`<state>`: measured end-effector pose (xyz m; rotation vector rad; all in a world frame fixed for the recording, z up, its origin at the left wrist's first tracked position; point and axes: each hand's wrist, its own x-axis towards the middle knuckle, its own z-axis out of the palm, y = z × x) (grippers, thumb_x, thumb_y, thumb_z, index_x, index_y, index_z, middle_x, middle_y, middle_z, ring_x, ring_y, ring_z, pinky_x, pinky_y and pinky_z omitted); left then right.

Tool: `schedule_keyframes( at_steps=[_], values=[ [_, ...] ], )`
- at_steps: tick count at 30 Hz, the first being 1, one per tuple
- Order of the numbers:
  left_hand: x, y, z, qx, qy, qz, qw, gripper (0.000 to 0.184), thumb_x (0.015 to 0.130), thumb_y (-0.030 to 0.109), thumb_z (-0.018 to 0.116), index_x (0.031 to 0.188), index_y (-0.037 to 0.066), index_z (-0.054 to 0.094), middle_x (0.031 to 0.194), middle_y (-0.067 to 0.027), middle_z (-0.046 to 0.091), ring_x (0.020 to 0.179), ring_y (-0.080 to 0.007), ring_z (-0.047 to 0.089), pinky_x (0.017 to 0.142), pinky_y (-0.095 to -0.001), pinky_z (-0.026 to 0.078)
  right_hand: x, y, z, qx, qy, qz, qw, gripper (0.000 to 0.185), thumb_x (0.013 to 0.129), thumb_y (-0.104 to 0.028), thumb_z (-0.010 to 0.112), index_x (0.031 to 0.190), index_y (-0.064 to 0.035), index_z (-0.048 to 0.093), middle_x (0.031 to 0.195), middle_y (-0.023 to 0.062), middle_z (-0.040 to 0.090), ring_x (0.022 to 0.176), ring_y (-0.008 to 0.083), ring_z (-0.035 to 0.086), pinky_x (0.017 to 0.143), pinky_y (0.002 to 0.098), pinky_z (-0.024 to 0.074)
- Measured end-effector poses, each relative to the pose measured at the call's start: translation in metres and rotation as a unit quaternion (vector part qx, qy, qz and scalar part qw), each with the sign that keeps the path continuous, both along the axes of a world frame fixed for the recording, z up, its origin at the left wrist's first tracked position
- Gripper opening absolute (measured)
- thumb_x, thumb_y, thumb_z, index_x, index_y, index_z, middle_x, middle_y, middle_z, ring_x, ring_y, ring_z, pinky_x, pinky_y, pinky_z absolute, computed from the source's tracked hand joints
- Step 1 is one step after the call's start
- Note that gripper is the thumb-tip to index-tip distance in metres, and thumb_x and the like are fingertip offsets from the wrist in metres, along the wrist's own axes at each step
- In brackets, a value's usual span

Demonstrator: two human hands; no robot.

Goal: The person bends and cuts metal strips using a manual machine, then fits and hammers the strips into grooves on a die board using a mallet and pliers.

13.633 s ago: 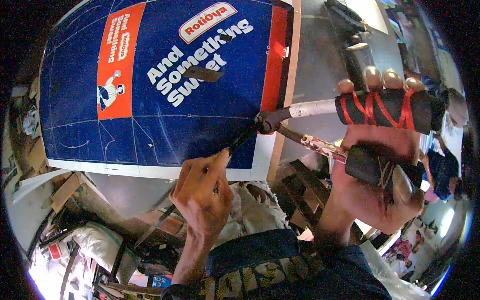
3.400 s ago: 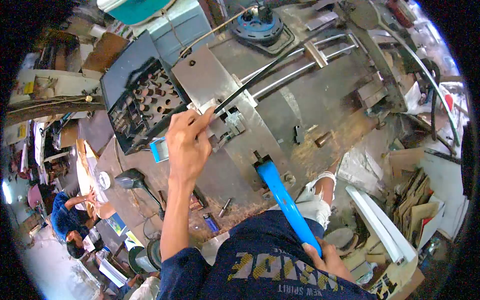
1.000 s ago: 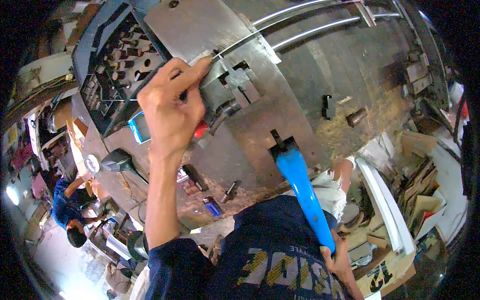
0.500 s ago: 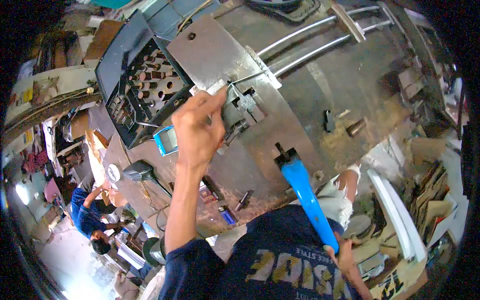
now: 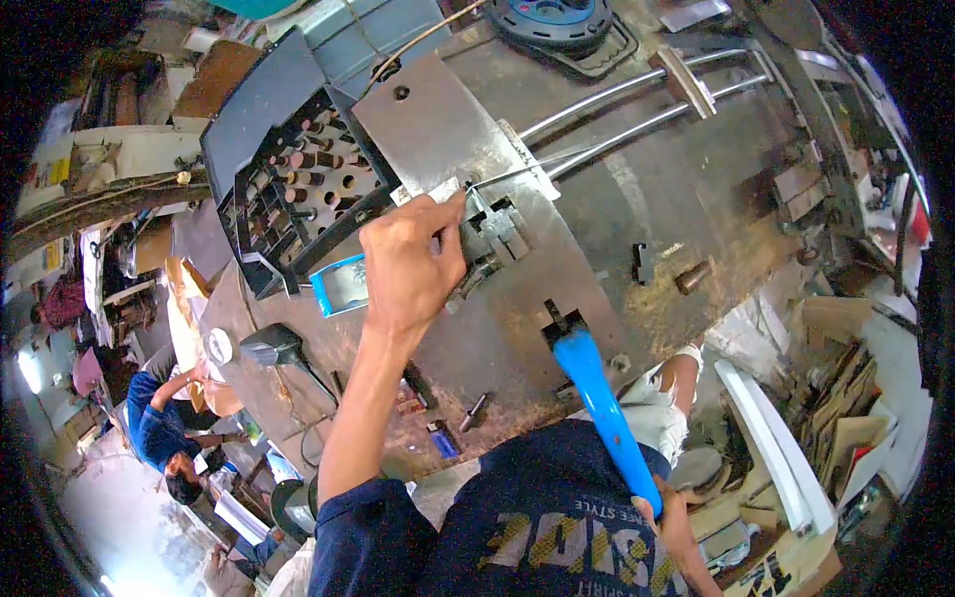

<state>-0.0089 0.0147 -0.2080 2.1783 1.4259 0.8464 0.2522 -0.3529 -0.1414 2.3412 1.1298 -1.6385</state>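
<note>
My left hand (image 5: 413, 261) is closed, its fingertips pinched at the end of a thin metal rod (image 5: 522, 171). The rod reaches right over a steel plate (image 5: 428, 104), toward two curved rails. Just right of those fingers is a small metal block fixture (image 5: 502, 231) set on the plate. My right hand (image 5: 665, 507) is wrapped round the lower end of a long blue lever handle (image 5: 607, 408). The lever's upper end joins a dark metal bracket on the plate. How the fingertips meet the rod is partly hidden.
An open black case (image 5: 313, 184) of cylindrical tool pieces stands at left, by a blue-edged box (image 5: 343, 286). A lighter (image 5: 443, 440) and small metal parts lie near the bench edge. A cable reel (image 5: 552, 20) sits at the back. Another person (image 5: 164, 418) works lower left.
The view has shifted slightly. My left hand still pinches at the rod's end, and the rod now lies at a slightly different angle near the rails. My right hand keeps hold of the lever.
</note>
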Motion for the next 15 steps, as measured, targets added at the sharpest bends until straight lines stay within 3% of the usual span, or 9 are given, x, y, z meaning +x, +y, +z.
schedule_keyframes(
  at_steps=[4,8,11,13,15],
  values=[
    [-0.002,0.001,-0.003,-0.012,0.032,0.013,0.999,0.024,0.074,-0.004,0.071,0.095,0.003,0.077,0.07,-0.0149,0.065,0.058,-0.0253,0.063,0.058,-0.033,0.049,-0.004,0.038,0.023,-0.1,0.056,-0.055,0.992,0.067,0.091,-0.044,0.067,0.126,0.012,0.056,0.104,0.0351,0.062,0.094,0.0448,0.06,0.085,0.0502,0.0468],
    [-0.002,0.001,-0.001,0.004,0.023,-0.003,1.0,0.025,0.075,-0.004,0.065,0.096,0.002,0.076,0.07,-0.0169,0.063,0.057,-0.0298,0.061,0.055,-0.0373,0.047,0.001,0.008,0.012,-0.016,0.009,0.022,1.0,0.067,0.091,-0.044,0.067,0.123,0.0129,0.057,0.097,0.0338,0.064,0.087,0.0448,0.061,0.084,0.0507,0.0473],
    [-0.001,0.002,0.0,0.002,0.021,-0.001,1.0,0.023,0.075,-0.004,0.066,0.095,0.002,0.076,0.07,-0.0178,0.063,0.057,-0.0312,0.061,0.056,-0.0381,0.047,-0.001,0.015,0.01,-0.051,0.026,-0.001,0.998,0.069,0.091,-0.047,0.066,0.124,0.0131,0.057,0.099,0.0332,0.065,0.091,0.0457,0.062,0.089,0.0504,0.0471],
    [0.0,0.002,0.0,0.01,0.005,-0.001,1.0,0.022,0.076,-0.004,0.066,0.094,0.002,0.076,0.07,-0.0182,0.063,0.058,-0.0319,0.061,0.056,-0.0385,0.047,0.002,0.001,-0.009,0.023,0.01,-0.012,1.0,0.071,0.091,-0.05,0.063,0.123,0.0123,0.058,0.102,0.0337,0.064,0.099,0.0475,0.06,0.092,0.0504,0.0463],
    [0.0,0.001,0.003,-0.009,0.029,0.005,1.0,0.02,0.076,-0.003,0.066,0.092,0.002,0.076,0.069,-0.0186,0.063,0.059,-0.0334,0.062,0.056,-0.0393,0.047,0.0,-0.009,-0.009,0.001,-0.002,-0.006,1.0,0.07,0.091,-0.051,0.062,0.123,0.0114,0.058,0.102,0.0337,0.063,0.102,0.0481,0.059,0.093,0.0502,0.046]
  ],
)
